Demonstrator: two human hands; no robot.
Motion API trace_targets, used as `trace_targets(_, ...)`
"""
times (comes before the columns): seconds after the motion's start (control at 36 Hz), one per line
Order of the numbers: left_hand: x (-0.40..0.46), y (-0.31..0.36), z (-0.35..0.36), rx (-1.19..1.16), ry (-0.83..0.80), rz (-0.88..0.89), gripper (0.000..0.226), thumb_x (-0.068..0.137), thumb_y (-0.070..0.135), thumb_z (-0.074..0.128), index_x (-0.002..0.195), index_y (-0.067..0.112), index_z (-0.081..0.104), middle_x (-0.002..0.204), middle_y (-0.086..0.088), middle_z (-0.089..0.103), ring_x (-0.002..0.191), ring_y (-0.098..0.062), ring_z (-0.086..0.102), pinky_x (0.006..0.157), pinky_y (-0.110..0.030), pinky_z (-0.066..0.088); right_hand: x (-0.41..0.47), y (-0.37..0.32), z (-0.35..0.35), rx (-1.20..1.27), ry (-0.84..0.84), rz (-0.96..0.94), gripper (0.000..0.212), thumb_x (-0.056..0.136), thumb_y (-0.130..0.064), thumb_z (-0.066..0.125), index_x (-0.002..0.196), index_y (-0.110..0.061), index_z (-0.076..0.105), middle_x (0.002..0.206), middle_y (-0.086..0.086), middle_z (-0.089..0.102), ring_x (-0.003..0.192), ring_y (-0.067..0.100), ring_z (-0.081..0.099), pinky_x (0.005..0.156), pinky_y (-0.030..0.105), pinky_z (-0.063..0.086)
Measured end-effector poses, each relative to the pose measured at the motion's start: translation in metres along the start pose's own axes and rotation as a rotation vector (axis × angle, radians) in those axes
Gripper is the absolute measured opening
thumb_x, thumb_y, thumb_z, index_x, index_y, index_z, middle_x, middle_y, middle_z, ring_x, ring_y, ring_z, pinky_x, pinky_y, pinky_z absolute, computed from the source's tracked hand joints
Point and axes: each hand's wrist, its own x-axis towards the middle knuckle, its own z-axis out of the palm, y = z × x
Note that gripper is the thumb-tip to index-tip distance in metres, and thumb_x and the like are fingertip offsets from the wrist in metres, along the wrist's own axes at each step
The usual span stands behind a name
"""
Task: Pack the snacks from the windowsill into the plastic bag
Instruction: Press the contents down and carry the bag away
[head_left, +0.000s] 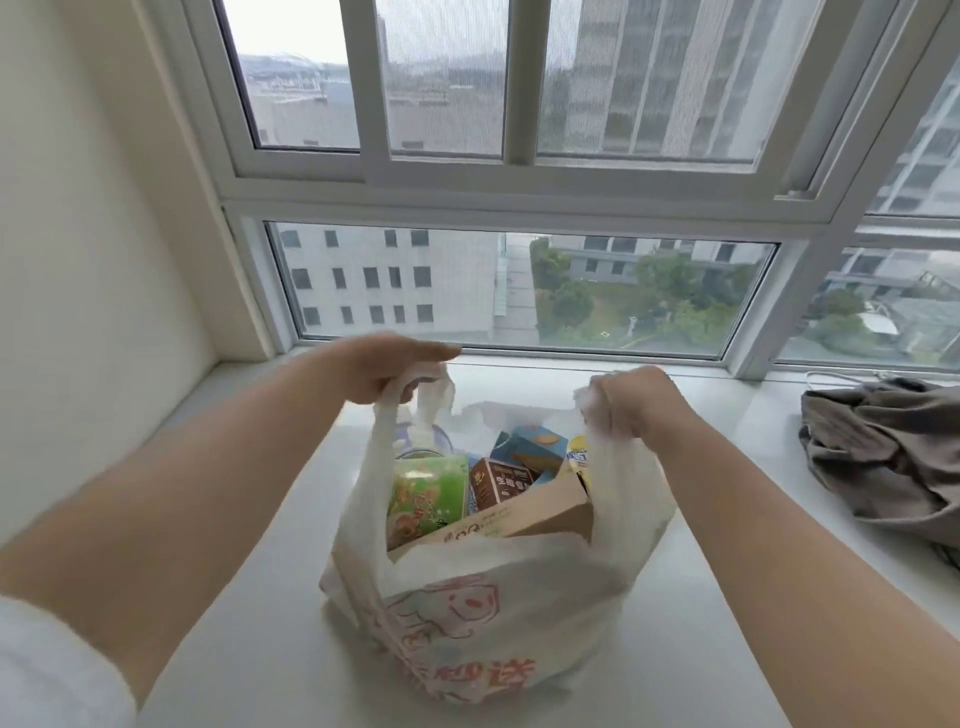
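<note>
One white plastic bag (483, 597) stands upright on the white windowsill (270, 623), its mouth facing up and its long axis running top to bottom. The film is thin, crinkled and half see-through, printed in red with a round smiling face and large characters on the near side. It has two loop handles, one for each of the two hands. The left hand (387, 366) curls its fingers through the left handle, and the right hand (631, 400) is bunched tight round the right handle — both pull the mouth wide.

Inside the bag at least five snacks show. A green glossy packet (426, 493) stands at the left of the opening. A brown carton (498, 480) with pale lettering sits just beside it, toward the middle. A long tan cardboard box (524, 512) lies tilted across the near side of the opening. A blue box (535, 447) with biscuits pictured on it is behind the carton, and a yellow packet (577, 457) is wedged at the right edge.

To the right of the bag, well apart from it, one heap of soft grey-brown cloth (883, 452) lies crumpled on the sill.
</note>
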Motion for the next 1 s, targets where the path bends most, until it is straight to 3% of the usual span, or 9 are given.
trace_targets(0.08,-0.021,-0.005,-0.043,0.309,0.168,-0.143,0.033,0.082,0.036,0.070,0.088,0.005,0.062,0.065,0.000,0.059,0.046,-0.010,0.053,0.044,-0.018,0.041,-0.008,0.004,-0.005,0.180,-0.078,0.088,0.008,0.092,-0.006,0.054,0.083,-0.005,0.055,0.071,0.013,0.051,0.058,0.025,0.048,0.055,0.030,0.039)
trace_targets(0.22,-0.044,-0.044,-0.078,0.333,0.052,-0.466,0.040,0.082,0.047,0.067,0.086,0.007,0.066,0.064,-0.001,0.062,0.049,-0.013,0.056,0.044,-0.019,0.045,-0.017,0.004,-0.003,0.193,-0.072,0.206,0.027,0.097,-0.011,0.050,0.071,-0.004,0.051,0.067,0.007,0.046,0.055,0.015,0.042,0.027,0.010,0.031)
trace_targets(0.28,-0.046,-0.054,-0.074,0.252,0.032,-0.403,0.034,0.087,0.041,0.063,0.089,0.007,0.067,0.071,-0.001,0.060,0.056,-0.013,0.054,0.047,-0.020,0.046,-0.020,0.002,0.004,0.199,-0.102,0.206,0.029,0.097,-0.011,0.048,0.070,-0.004,0.051,0.063,0.008,0.050,0.052,0.018,0.047,0.026,0.010,0.030)
trace_targets(0.39,-0.052,-0.039,-0.054,-0.016,0.131,-0.041,0.026,0.096,0.031,0.052,0.092,0.009,0.066,0.080,0.000,0.049,0.066,-0.011,0.047,0.049,-0.017,0.046,-0.030,-0.017,0.013,0.375,-0.134,0.145,0.024,0.100,-0.014,0.042,0.087,-0.001,0.058,0.040,0.004,0.060,0.032,0.010,0.057,0.030,0.014,0.040)
trace_targets(0.56,-0.081,-0.014,-0.032,-0.369,0.296,0.334,0.028,0.099,0.024,0.046,0.083,0.008,0.063,0.070,0.000,0.059,0.055,-0.005,0.057,0.051,-0.013,0.047,-0.060,-0.056,0.010,0.456,-0.199,0.025,0.023,0.099,-0.019,0.045,0.096,0.001,0.057,0.074,0.013,0.062,0.064,0.021,0.061,0.035,0.020,0.047)
trace_targets(0.67,-0.113,-0.023,-0.030,-0.588,0.458,0.425,0.028,0.100,0.018,0.045,0.080,0.006,0.061,0.062,0.002,0.059,0.044,0.000,0.054,0.046,-0.011,0.045,-0.078,-0.079,0.016,0.504,-0.246,-0.066,0.022,0.098,-0.017,0.048,0.087,-0.001,0.058,0.066,0.010,0.063,0.062,0.019,0.059,0.041,0.021,0.051)
trace_targets(0.78,-0.153,-0.035,-0.025,-0.554,0.610,0.432,0.027,0.100,0.016,0.045,0.080,0.005,0.060,0.057,0.003,0.057,0.041,0.001,0.051,0.044,-0.011,0.043,-0.089,-0.090,0.041,0.460,-0.254,-0.140,0.024,0.095,-0.020,0.052,0.076,-0.007,0.057,0.069,0.012,0.057,0.061,0.019,0.055,0.061,0.029,0.047)
trace_targets(0.92,-0.216,-0.046,-0.021,-0.440,0.748,0.452,0.029,0.100,0.016,0.045,0.078,0.006,0.061,0.060,0.003,0.058,0.045,-0.001,0.051,0.048,-0.012,0.045,-0.117,-0.103,0.071,0.417,-0.275,-0.317,0.044,0.099,-0.018,0.043,0.056,-0.013,0.038,0.052,0.004,0.035,0.024,0.003,0.036,0.056,0.023,0.026)
trace_targets(1.0,-0.261,-0.056,-0.022,-0.349,0.884,0.473,0.029,0.099,0.018,0.046,0.077,0.007,0.062,0.063,0.001,0.059,0.047,0.000,0.052,0.053,-0.013,0.046,-0.148,-0.113,0.079,0.484,-0.371,-0.421,0.038,0.097,-0.016,0.049,0.060,-0.008,0.048,0.052,0.007,0.045,0.041,0.011,0.045,0.054,0.025,0.032)
